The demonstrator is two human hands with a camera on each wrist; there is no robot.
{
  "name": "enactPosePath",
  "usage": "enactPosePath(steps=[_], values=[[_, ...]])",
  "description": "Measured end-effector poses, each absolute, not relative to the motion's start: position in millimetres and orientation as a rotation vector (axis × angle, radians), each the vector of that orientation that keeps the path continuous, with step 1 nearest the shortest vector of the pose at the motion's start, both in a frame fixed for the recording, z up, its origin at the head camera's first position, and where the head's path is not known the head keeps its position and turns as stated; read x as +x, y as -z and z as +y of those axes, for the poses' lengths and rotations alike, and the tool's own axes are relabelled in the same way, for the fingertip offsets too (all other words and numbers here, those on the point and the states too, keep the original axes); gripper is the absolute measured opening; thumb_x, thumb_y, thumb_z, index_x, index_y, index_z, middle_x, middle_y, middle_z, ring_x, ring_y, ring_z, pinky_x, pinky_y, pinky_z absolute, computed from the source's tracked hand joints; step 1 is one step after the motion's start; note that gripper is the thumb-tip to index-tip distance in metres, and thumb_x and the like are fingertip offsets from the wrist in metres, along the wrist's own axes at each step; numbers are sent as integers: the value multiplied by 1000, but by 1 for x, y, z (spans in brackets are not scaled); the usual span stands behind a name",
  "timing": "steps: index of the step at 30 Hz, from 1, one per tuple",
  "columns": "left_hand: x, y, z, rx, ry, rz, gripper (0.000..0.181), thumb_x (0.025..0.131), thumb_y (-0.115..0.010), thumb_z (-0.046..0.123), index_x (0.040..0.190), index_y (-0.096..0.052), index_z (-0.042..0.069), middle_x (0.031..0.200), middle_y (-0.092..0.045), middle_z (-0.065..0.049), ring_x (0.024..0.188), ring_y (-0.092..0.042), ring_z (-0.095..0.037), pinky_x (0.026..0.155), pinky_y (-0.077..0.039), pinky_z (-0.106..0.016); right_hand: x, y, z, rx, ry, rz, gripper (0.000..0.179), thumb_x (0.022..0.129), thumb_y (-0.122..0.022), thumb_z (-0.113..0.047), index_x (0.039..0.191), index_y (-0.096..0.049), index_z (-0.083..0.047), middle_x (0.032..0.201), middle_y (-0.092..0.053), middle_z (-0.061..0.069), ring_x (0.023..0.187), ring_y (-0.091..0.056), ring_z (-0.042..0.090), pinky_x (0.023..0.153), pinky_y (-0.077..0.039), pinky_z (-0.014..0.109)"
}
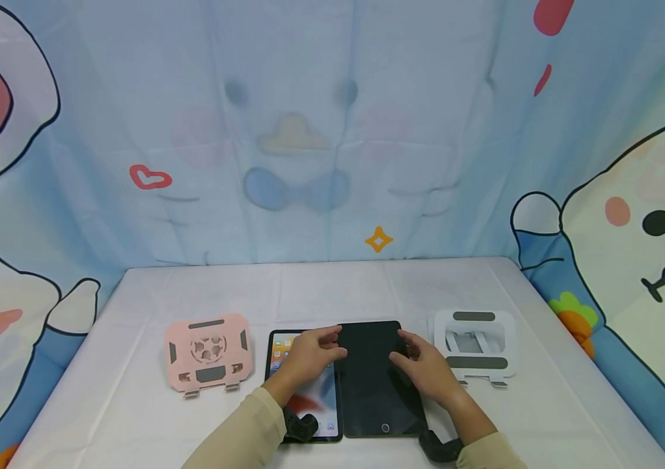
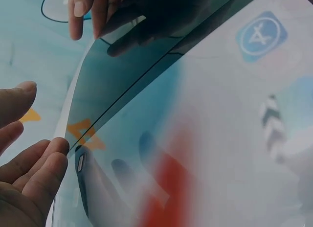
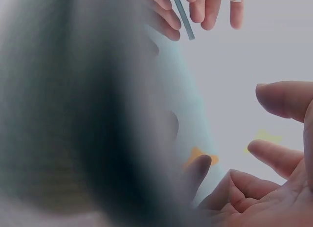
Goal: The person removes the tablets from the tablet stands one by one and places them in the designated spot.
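Two tablets lie side by side on the table in the head view. The left tablet (image 1: pixel 327 391) has a lit screen with app icons; the right tablet (image 1: pixel 373 391) is dark, with a round home button. My left hand (image 1: pixel 310 355) reaches over the lit tablet, its fingertips by the dark tablet's upper left edge. In the left wrist view, those fingers (image 2: pixel 36 175) meet the tablet edge, and the thumb (image 2: pixel 17 102) stays apart. My right hand (image 1: pixel 430 374) is at the dark tablet's right edge, thumb and fingers spread. A blurred dark surface (image 3: pixel 112 153) fills much of the right wrist view.
A pink folding stand (image 1: pixel 235 355) lies to the left of the tablets. On the right is a white stand (image 1: pixel 508 339) with grey pads. Black wrist mounts (image 1: pixel 440 449) hang low near the tablets. A patterned cloth (image 1: pixel 309 78) hangs behind the white table (image 1: pixel 133 312).
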State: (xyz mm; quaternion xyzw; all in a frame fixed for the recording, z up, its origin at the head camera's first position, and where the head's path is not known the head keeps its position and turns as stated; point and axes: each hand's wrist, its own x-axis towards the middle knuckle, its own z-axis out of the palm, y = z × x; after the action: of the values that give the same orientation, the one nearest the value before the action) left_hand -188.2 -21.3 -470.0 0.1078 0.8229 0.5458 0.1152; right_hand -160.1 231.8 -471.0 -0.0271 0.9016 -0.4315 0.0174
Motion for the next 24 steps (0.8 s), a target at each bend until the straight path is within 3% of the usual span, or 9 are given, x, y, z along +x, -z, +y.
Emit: enactPosePath(steps=[24], values=[[-190,470,-25,350,-1620,2469,52,92,-73,27,140,-60,10,134,-63,-11,114,-65,-22,93,-52,-45,-159,472,226,-54,1266,2802,63,97,-66,-26,147,-43,4,145,-43,34,131,-44,51,103,-39,61]])
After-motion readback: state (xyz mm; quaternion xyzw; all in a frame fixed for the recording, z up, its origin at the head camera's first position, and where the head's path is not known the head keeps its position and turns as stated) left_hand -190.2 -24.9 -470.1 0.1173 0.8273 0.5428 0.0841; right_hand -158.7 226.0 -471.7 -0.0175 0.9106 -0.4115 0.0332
